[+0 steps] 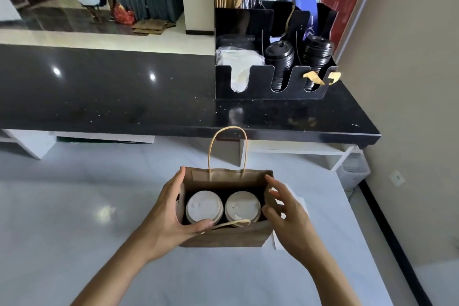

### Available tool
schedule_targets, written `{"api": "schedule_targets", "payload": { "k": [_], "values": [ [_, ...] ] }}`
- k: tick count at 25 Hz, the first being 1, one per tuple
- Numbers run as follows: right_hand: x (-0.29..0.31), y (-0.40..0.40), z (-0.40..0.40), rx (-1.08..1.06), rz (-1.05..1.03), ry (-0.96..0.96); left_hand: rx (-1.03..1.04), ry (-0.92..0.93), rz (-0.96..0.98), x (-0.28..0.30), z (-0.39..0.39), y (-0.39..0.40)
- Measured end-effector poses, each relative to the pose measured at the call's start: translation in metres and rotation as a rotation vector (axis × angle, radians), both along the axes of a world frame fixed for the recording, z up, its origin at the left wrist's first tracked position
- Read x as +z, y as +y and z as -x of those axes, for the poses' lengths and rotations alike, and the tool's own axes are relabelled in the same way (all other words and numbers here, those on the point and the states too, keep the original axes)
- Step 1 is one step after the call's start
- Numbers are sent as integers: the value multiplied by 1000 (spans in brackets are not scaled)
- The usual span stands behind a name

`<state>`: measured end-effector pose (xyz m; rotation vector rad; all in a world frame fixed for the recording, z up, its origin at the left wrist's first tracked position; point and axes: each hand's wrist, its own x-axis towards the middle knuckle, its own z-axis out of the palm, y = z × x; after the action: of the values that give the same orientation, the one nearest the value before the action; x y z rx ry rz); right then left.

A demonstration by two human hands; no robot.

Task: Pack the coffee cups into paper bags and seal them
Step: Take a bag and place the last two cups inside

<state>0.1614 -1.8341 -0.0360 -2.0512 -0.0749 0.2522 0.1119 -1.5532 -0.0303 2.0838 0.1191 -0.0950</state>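
Note:
A brown paper bag (223, 237) stands open on the white counter (74, 206). Inside it two coffee cups stand side by side, each with a white lid: the left cup (204, 206) and the right cup (242, 205). The bag's far handle (228, 146) stands upright; the near handle lies folded over the front rim. My left hand (171, 216) grips the bag's left side, thumb on the front rim and fingers along the left wall. My right hand (285, 211) is at the bag's right wall with spread, slightly bent fingers touching it.
A raised black countertop (124, 92) runs behind the white counter. On its right end stands a black organizer (248, 94) with black lids, napkins, stirrers and straws. White paper (301, 202) lies under the bag's right side. A beige wall is at right.

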Motion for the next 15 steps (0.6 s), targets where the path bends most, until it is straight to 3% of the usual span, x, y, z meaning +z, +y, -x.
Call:
{"api": "schedule_targets", "payload": {
  "k": [7,15],
  "values": [
    [8,-4,-1,57,6,-20,43,-16,-33,7,7,-6],
    [37,-10,-19,36,78,-178,85,-187,-159,37,-5,-1]
  ]
}}
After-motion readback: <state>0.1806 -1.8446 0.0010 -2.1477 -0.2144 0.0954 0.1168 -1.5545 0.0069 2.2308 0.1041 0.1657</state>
